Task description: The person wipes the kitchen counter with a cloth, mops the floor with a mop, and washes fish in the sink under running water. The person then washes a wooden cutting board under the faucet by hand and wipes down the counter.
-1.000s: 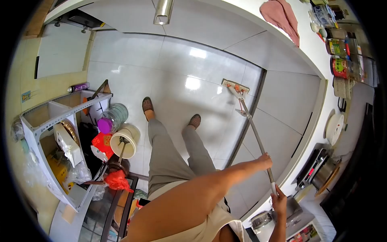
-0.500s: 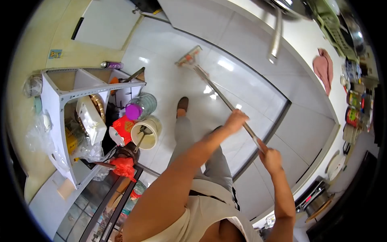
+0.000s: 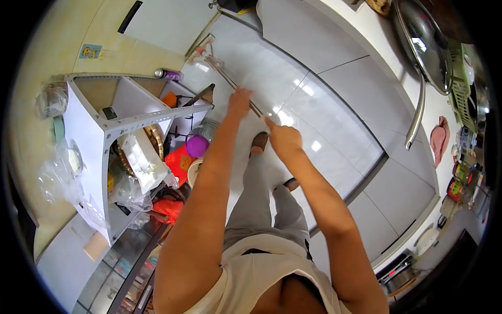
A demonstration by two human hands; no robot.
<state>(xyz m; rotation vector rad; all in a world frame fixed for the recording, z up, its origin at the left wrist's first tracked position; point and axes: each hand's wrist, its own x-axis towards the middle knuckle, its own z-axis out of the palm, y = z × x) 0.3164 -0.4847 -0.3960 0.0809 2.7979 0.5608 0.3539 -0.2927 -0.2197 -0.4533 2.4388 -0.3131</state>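
A mop [image 3: 227, 78] slants up and left across the tiled floor, its flat head [image 3: 201, 48] close to the wall at the top left. My left hand [image 3: 239, 102] is wrapped round the middle of the pole and slightly blurred. Lower and to the right, my right hand [image 3: 283, 137] grips the end of the pole, with a finger along it. My feet in brown shoes [image 3: 259, 141] stand on the floor below the hands.
A white shelf [image 3: 94, 125] with boxes and plastic bags stands at the left, beside a purple-lidded jar [image 3: 197, 146], a partly hidden bucket [image 3: 194, 170] and a red bag [image 3: 168, 209]. A counter [image 3: 384, 63] bearing a lidded pan [image 3: 423, 47] curves along the right.
The mop head has moved left across the floor to the wall, away from the cabinets. Both hands have moved left and up with the pole. The view has turned and shifted.
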